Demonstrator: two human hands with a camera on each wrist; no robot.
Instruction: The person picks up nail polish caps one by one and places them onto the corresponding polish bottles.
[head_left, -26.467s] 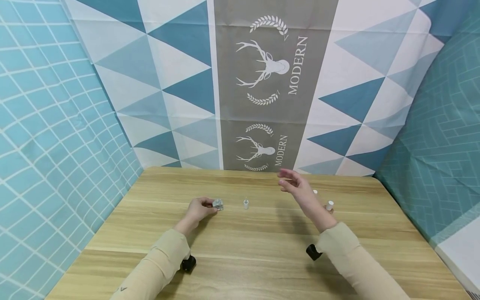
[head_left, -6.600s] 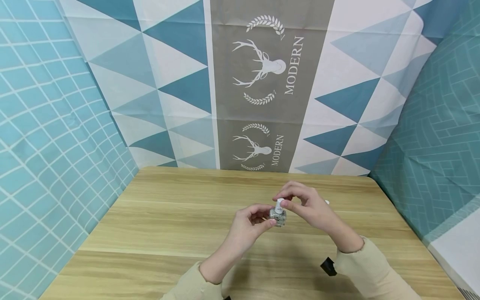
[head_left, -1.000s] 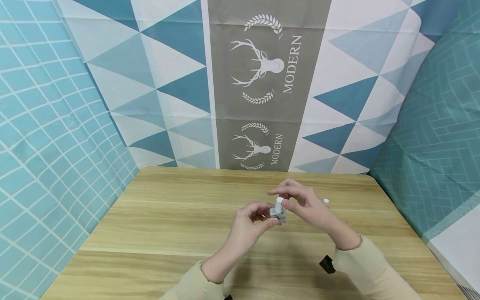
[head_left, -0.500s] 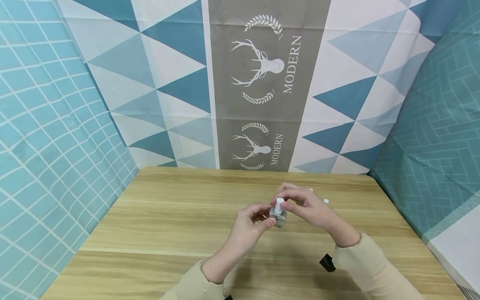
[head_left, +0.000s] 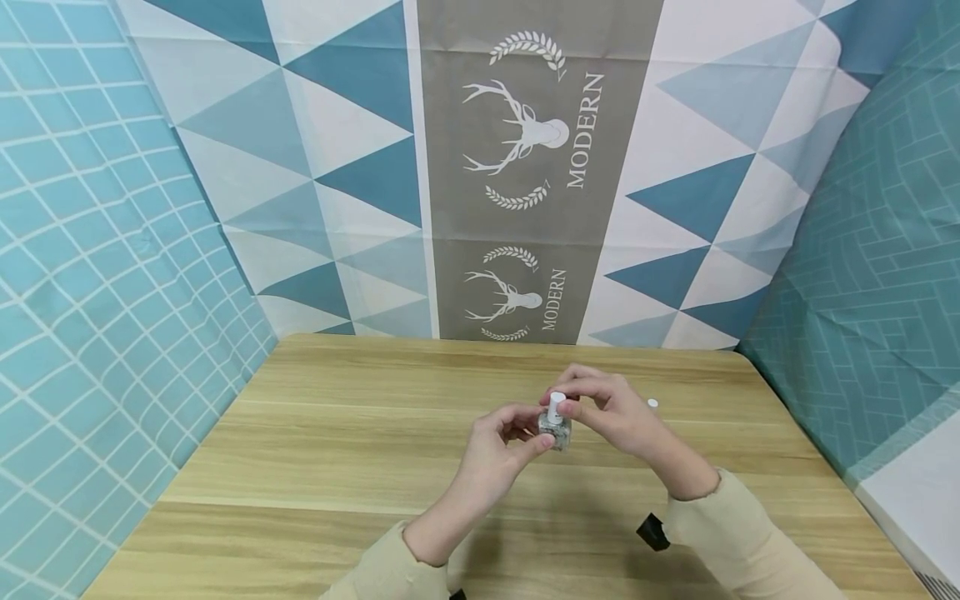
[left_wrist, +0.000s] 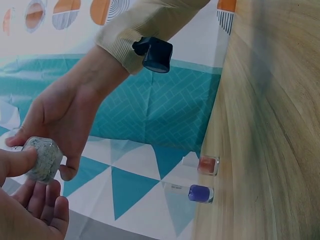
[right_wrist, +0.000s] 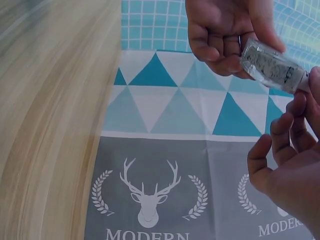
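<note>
A small clear nail polish bottle (head_left: 555, 435) with pale, dark-speckled contents is held just above the table, slightly tilted. My left hand (head_left: 495, 446) grips its glass body between thumb and fingers. On its neck sits a white cap (head_left: 556, 407), which my right hand (head_left: 615, 412) pinches between thumb and fingers. The right wrist view shows the speckled bottle (right_wrist: 272, 67) from the side, its neck end meeting the right fingers. Seen from the left wrist, the bottle (left_wrist: 45, 160) hides part of the right fingertips.
Two more nail polish bottles stand on the wooden table (head_left: 315, 467) beyond the right hand: a reddish one (left_wrist: 207, 165) and a purple one (left_wrist: 201, 193). One white cap (head_left: 652, 403) shows in the head view. Patterned cloth walls (head_left: 360, 167) enclose the back and sides.
Much earlier, the left hand held the bottle uncapped at left, with the white cap standing apart; now they are together. Over the last second, the right fingers lifted, then closed round the cap again.
</note>
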